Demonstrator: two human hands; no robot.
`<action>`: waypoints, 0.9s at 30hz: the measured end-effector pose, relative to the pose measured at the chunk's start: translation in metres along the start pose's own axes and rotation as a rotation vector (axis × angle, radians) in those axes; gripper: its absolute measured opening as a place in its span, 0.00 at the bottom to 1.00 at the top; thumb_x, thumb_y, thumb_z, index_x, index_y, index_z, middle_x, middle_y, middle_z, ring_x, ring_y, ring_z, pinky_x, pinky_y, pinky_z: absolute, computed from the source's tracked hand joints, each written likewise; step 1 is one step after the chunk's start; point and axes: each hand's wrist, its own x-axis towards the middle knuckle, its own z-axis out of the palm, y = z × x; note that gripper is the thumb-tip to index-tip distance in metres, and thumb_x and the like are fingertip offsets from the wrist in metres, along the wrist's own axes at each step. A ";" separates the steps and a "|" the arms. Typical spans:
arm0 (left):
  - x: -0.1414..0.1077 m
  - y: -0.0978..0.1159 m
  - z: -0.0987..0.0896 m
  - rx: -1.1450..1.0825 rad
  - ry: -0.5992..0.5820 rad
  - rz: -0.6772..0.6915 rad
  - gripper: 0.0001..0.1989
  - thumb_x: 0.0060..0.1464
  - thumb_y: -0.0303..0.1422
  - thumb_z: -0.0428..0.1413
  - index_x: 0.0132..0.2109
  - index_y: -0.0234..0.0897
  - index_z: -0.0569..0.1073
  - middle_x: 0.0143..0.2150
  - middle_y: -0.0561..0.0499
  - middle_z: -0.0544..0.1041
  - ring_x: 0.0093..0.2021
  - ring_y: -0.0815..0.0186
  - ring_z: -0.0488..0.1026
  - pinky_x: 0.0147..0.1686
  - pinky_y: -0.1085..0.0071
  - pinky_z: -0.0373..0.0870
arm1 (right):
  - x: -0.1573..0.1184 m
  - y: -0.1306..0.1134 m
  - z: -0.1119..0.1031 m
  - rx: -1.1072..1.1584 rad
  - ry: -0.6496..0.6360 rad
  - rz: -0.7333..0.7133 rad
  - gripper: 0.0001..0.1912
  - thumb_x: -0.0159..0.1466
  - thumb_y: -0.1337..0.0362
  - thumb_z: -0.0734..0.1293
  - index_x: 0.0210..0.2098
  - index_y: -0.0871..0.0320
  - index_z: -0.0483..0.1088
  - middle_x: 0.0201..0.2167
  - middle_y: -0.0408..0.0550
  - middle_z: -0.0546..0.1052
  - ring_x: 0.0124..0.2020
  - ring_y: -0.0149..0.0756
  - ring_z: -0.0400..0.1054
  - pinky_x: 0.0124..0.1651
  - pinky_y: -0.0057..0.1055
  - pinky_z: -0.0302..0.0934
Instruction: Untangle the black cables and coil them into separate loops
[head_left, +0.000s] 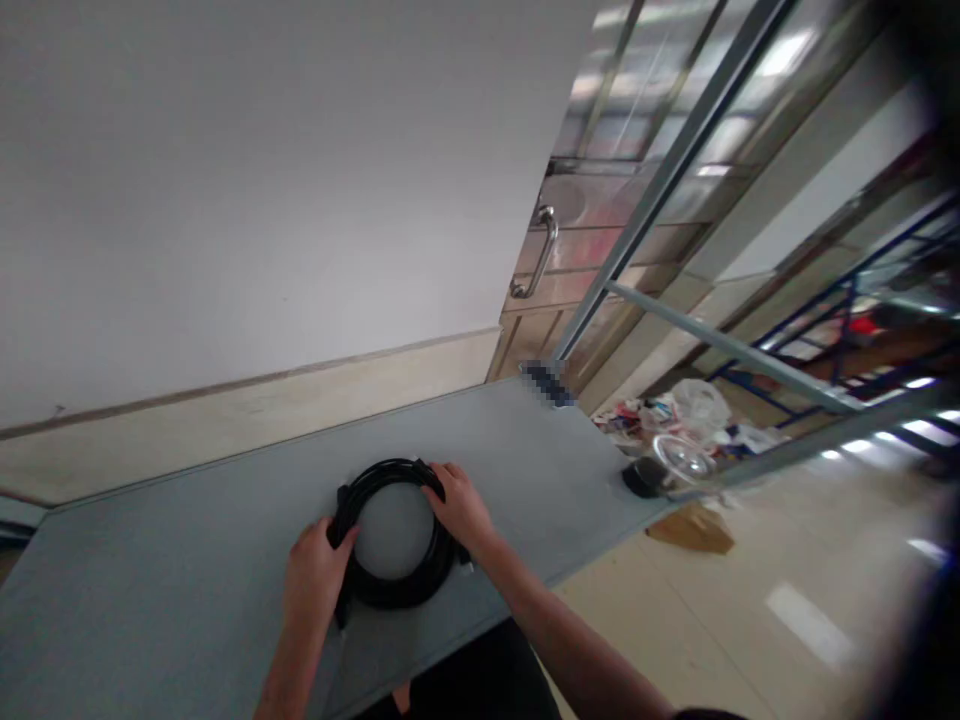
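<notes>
A coil of black cable (pixel 401 592) lies on the grey tabletop (pixel 187 540) close to its front edge, wound into a thick ring. My left hand (pixel 315 570) grips the left side of the ring, thumb on the inside and fingers round the outer edge. At the upper right of the ring, my right hand (pixel 457 500) is closed round the cable in the same way. Short ends stick out of the coil at lower left and at right; one on the right seems to have a metal plug. The fingers' undersides are hidden.
A pixelated dark object (pixel 547 384) rests at the table's far right corner, beside a metal frame post (pixel 637 230). A black-and-clear container (pixel 646 477) stands near the right edge. Plastic bags (pixel 701 405) and brown paper (pixel 691 530) lie beyond. A white wall (pixel 247 200) runs behind.
</notes>
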 end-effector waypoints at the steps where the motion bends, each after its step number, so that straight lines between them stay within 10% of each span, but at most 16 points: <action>1: 0.000 0.000 0.002 0.016 -0.001 0.001 0.21 0.57 0.48 0.51 0.43 0.33 0.74 0.39 0.39 0.79 0.42 0.51 0.76 0.42 0.62 0.68 | -0.001 0.001 0.001 0.007 0.007 0.000 0.20 0.66 0.62 0.64 0.57 0.57 0.67 0.47 0.54 0.73 0.51 0.43 0.66 0.55 0.37 0.60; 27: -0.008 0.016 0.008 0.115 0.121 -0.020 0.17 0.62 0.40 0.49 0.50 0.33 0.72 0.42 0.41 0.76 0.41 0.55 0.76 0.40 0.66 0.69 | 0.003 -0.011 0.004 0.026 0.002 0.001 0.21 0.67 0.65 0.61 0.59 0.54 0.66 0.49 0.54 0.73 0.52 0.43 0.65 0.56 0.38 0.60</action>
